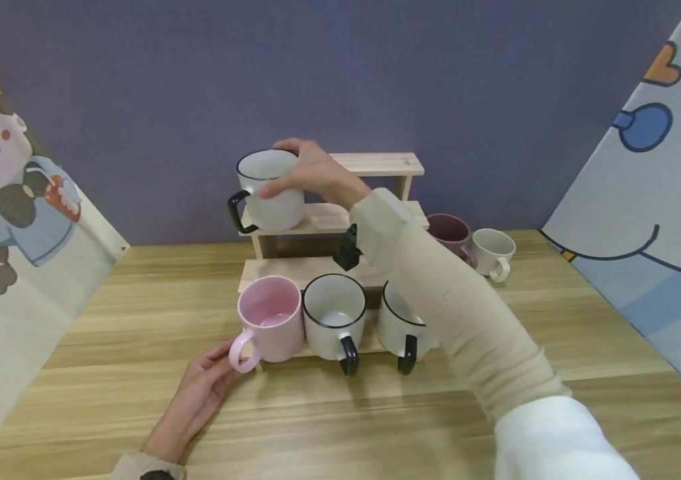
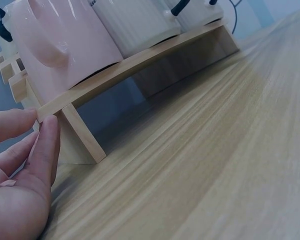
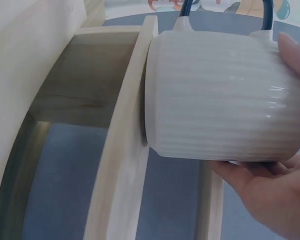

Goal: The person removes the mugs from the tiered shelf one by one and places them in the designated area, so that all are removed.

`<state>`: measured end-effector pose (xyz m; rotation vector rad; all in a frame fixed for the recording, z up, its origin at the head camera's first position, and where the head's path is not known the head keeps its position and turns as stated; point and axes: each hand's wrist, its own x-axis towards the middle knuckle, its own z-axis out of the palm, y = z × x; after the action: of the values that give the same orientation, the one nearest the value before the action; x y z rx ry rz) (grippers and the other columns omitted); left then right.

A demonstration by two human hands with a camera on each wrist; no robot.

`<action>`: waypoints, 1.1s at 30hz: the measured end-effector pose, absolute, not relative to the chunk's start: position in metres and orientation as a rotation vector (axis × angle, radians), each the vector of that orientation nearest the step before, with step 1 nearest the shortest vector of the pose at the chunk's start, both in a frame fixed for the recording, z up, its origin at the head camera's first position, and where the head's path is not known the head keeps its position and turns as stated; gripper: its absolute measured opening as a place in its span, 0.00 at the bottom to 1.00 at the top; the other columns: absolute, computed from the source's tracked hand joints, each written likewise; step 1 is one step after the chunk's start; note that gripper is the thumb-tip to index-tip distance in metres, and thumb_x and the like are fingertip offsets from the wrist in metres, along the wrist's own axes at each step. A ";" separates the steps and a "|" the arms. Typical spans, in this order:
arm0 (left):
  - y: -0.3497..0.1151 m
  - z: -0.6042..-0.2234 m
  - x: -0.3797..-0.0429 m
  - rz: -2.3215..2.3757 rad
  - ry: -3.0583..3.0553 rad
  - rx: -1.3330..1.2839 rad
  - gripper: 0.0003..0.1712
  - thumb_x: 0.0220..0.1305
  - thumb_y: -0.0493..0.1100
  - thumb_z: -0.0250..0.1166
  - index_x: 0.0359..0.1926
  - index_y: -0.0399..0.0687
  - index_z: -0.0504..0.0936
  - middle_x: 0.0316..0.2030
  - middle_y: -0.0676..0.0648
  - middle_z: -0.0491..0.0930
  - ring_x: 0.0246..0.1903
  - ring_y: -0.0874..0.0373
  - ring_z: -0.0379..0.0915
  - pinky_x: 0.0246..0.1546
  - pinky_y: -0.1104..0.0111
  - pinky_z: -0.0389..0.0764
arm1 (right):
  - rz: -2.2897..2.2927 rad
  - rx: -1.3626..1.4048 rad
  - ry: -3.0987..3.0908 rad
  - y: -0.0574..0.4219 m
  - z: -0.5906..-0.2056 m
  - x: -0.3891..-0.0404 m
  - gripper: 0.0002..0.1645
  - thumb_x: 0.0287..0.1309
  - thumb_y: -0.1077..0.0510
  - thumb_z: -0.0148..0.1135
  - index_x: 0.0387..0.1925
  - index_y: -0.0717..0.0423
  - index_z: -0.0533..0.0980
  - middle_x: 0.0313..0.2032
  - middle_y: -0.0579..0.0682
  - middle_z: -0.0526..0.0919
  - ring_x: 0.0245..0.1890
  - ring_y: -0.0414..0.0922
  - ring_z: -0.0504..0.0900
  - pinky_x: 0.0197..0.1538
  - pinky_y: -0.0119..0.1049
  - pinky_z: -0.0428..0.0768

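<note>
A tiered wooden rack (image 1: 325,217) stands against the back wall. My right hand (image 1: 319,175) grips a white ribbed mug (image 3: 220,95) with a black rim and black handle, fingers on one side and thumb on the other. The mug's base meets the left end of an upper shelf, its handle toward the front left. My left hand (image 2: 25,165) pinches the left front corner of the lowest shelf (image 2: 130,62), beside the pink mug (image 1: 283,333). On that shelf also sit two white black-rimmed mugs, a middle mug (image 1: 325,340) and a right mug (image 1: 394,327) partly behind my right sleeve.
Right of the rack, a dark purple mug (image 1: 448,230) and a small white ribbed cup (image 1: 493,252) stand on the wood-grain table (image 1: 166,287). A blue-grey wall (image 1: 196,100) rises behind. Panels with cartoon prints flank both sides.
</note>
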<state>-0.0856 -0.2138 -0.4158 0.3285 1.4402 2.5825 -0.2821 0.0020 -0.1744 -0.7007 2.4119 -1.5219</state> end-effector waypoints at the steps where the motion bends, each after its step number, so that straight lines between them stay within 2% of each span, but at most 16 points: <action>1: -0.214 -0.416 -0.086 2.584 1.439 0.330 0.21 0.68 0.27 0.49 0.48 0.51 0.82 0.48 0.54 0.82 0.47 0.64 0.79 0.53 0.77 0.80 | -1.521 -0.697 2.420 0.004 -0.174 -0.282 0.57 0.37 0.59 0.79 0.69 0.53 0.59 0.57 0.53 0.74 0.54 0.45 0.75 0.58 0.33 0.78; 27: -0.218 -0.418 -0.092 2.590 1.393 0.358 0.23 0.68 0.26 0.47 0.50 0.50 0.82 0.49 0.53 0.82 0.48 0.64 0.79 0.54 0.77 0.80 | -1.475 -0.552 2.580 0.088 -0.143 -0.265 0.56 0.41 0.55 0.77 0.71 0.49 0.57 0.61 0.50 0.71 0.55 0.44 0.72 0.59 0.40 0.78; 33: -0.220 -0.417 -0.092 2.589 1.379 0.364 0.22 0.68 0.25 0.47 0.50 0.49 0.81 0.49 0.52 0.82 0.48 0.63 0.79 0.54 0.76 0.80 | -1.477 -0.547 2.596 0.108 -0.140 -0.261 0.54 0.42 0.57 0.76 0.70 0.50 0.58 0.61 0.51 0.71 0.56 0.45 0.72 0.62 0.41 0.76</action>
<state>-0.0920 -0.2197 -0.4172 0.3640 1.3793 2.5895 -0.2611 0.1083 -0.1399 -0.5466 2.5961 -1.4767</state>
